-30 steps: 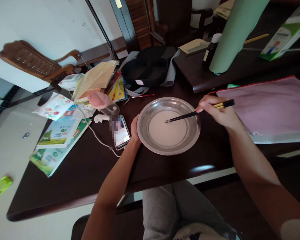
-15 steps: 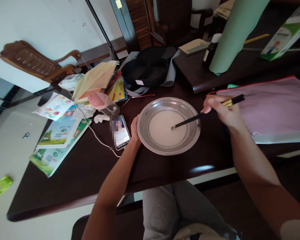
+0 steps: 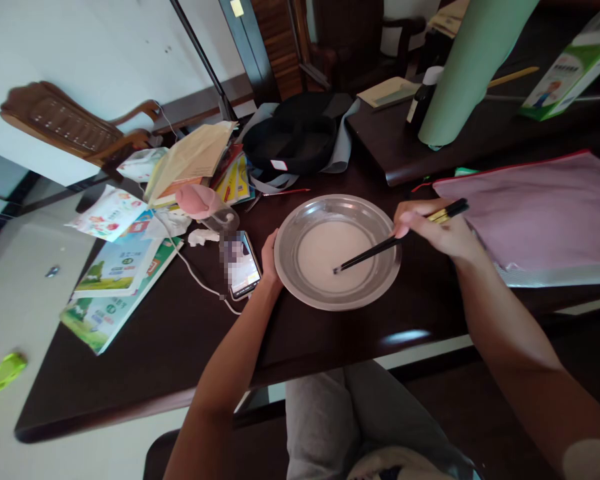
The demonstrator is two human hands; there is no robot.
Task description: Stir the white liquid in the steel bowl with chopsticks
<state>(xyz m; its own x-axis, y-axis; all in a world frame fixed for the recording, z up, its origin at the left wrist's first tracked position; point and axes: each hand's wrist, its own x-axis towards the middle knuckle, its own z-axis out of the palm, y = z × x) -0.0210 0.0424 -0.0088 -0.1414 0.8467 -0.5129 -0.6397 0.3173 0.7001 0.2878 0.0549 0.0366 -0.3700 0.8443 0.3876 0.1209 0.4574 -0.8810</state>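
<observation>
A wide metal bowl [image 3: 286, 260] stands on the dark table near its front edge. Whitish, cloudy liquid [image 3: 330, 250] covers its bottom. My left hand [image 3: 271, 257] is closed against the bowl's left rim, the fingers partly hidden by its side. On the right, my right hand [image 3: 425, 223] grips a pair of black chopsticks [image 3: 367, 253] with gold bands near the top. Their tips dip into the liquid around the middle of the bowl. Just left of my left hand lies a lit phone [image 3: 244, 267] with a white cable plugged in.
Workbooks [image 3: 115, 287], a tissue pack [image 3: 107, 212] and a pink-topped clear bottle [image 3: 200, 201] occupy the left side. Behind the bowl sits a black bag [image 3: 297, 143]. A pink zip pouch [image 3: 545, 213] lies at right, below a raised shelf holding a green cylinder [image 3: 470, 73].
My right hand has shifted left and slightly down. The chopstick tips have moved left and toward me through the liquid. My left hand and the bowl stay in place.
</observation>
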